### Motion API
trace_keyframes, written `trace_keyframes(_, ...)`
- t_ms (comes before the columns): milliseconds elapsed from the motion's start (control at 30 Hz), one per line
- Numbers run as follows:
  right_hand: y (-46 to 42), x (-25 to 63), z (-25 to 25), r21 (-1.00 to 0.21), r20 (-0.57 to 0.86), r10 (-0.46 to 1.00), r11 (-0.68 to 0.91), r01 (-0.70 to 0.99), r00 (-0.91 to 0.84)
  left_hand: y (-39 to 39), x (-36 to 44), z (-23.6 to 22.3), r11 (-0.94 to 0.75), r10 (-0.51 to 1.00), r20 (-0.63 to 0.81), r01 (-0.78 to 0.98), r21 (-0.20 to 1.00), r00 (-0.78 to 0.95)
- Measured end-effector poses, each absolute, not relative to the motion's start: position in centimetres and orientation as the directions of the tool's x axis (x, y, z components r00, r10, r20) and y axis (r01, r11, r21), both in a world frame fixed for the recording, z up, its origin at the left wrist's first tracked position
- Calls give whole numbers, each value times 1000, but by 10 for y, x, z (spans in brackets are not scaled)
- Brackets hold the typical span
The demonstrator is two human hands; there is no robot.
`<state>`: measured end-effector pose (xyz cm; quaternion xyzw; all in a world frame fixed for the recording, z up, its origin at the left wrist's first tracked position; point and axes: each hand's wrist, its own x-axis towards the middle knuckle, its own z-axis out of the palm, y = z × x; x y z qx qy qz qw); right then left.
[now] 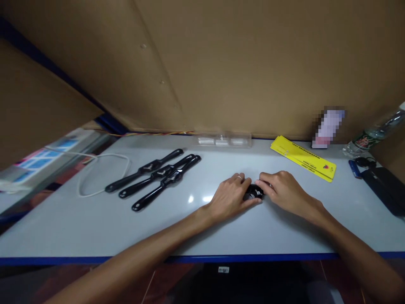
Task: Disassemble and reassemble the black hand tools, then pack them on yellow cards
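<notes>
A black spokeshave (255, 192) is held low over the grey tabletop, toward the right of the middle. Its ends are hidden by my hands. My left hand (232, 192), with a ring on one finger, lies over its left side, fingers curled around it and thumb along the near edge. At its right side, my right hand (280, 188) is closed, with fingertips pinching at the tool's edge. Exactly what those fingertips grip is hidden. Three more black spokeshaves (158, 172) lie slanted side by side on the left of the table.
Yellow printed cards (303, 158) lie at the back right. Beyond them are a plastic bottle (363, 141), a blue item (355, 169) and a black case (384, 188). A clear plastic tray (223, 139) sits by the board wall. A white cable (80, 181) loops at left.
</notes>
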<state>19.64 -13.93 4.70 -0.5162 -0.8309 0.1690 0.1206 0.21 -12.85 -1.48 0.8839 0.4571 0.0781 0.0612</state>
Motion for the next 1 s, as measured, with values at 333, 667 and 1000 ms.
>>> trace_keyframes(333, -140, 194, 45, -527, 86, 849, 482, 700, -521, -128, 2, -13, -582, 812, 93, 789, 198, 576)
trace_keyframes(667, -134, 195, 34, -541, 114, 831, 512, 668, -544, -127, 3, -16, -577, 816, 130, 802, 153, 563)
trace_keyframes(1000, -133, 197, 31, -365, 203, 835, 549, 752, -511, -128, 4, -19, -575, 817, 154, 809, 123, 556)
